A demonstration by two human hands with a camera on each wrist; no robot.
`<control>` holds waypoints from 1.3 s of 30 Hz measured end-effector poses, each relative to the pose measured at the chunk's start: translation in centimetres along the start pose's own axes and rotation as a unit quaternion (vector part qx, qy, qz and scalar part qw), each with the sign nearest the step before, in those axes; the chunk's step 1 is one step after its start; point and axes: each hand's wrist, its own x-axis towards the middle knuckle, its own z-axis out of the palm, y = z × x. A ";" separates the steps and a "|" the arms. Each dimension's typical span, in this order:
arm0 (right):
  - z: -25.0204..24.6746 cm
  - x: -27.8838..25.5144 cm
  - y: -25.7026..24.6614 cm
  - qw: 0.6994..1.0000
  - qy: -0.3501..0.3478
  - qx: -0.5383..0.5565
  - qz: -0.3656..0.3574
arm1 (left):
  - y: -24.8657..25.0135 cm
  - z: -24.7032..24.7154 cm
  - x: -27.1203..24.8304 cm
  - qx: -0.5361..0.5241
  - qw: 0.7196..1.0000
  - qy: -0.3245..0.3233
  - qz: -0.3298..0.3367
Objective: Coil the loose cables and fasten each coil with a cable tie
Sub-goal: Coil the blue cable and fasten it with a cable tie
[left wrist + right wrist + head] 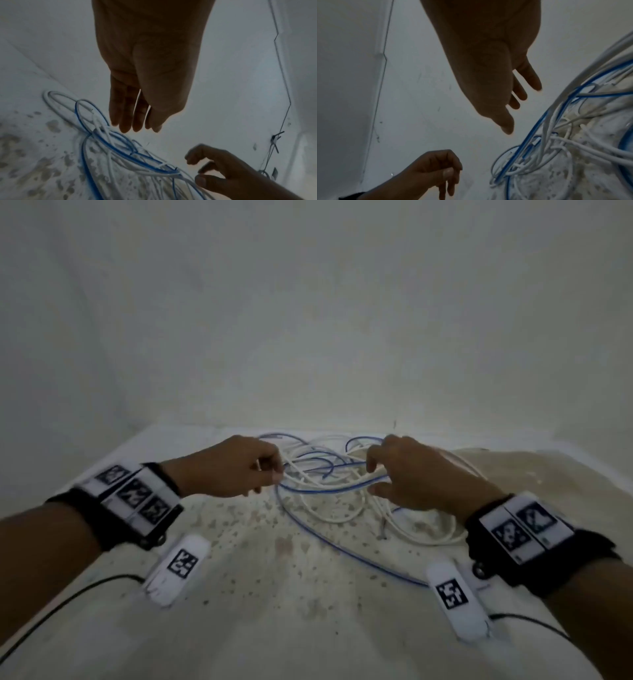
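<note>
Head view shows the tangle of blue and white cables (329,484) mid-frame between both hands, left hand (233,467) loosely curled and right hand (411,470) spread, neither plainly gripping, equally near.

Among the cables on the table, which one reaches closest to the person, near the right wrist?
The blue cable. One long blue strand leaves the tangle and sweeps toward the right wrist, while the white cables stay gathered in the pile farther back.

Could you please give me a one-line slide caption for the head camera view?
Both hands, left hand and right hand, reach into a tangle of blue and white cables on a speckled surface.
</note>
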 end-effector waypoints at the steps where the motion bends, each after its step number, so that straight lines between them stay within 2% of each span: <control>1: 0.5 1.4 0.1 0.999 -0.037 -0.019 -0.003 | -0.6 0.5 1.2 0.016 1.000 -0.009 0.009; 4: 2.3 4.9 0.2 0.988 -0.139 -0.070 -0.019 | -1.7 2.0 3.9 0.054 0.997 -0.057 0.026; 5: 3.1 5.9 0.1 0.985 -0.151 -0.070 -0.035 | -2.3 2.5 4.7 0.056 0.995 -0.072 0.038; 12: 5.7 9.9 -0.2 0.995 -0.084 -0.010 -0.054 | -3.9 4.3 8.2 0.077 0.985 -0.118 0.101; 15: 5.6 11.4 -0.2 0.998 -0.050 -0.010 -0.044 | -4.5 4.2 9.0 0.036 0.988 -0.096 0.112; 19: 5.1 12.9 1.7 0.998 -0.034 0.043 0.002 | -6.1 2.7 9.7 0.029 0.990 0.003 0.141; 22: 4.8 13.5 3.8 0.996 -0.032 0.066 0.059 | -7.9 1.6 9.8 -0.029 0.991 0.059 0.119; 24: 5.0 13.7 5.2 0.994 -0.021 0.033 0.105 | -9.0 1.5 9.9 -0.060 0.990 0.075 0.103; 31: 3.3 11.6 8.5 0.955 -0.010 -0.114 0.273 | -11.1 2.2 10.4 0.004 0.999 0.047 0.022; 34: 1.6 10.7 9.1 0.952 -0.024 -0.074 0.296 | -10.9 1.0 10.9 0.046 0.997 0.067 -0.005; 37: -0.5 10.0 9.1 0.953 0.046 0.014 0.300 | -10.1 -0.6 11.5 0.085 0.991 0.097 -0.029; 39: -2.2 9.4 8.9 0.943 0.105 0.072 0.308 | -9.4 -1.2 11.7 0.129 0.984 0.112 -0.055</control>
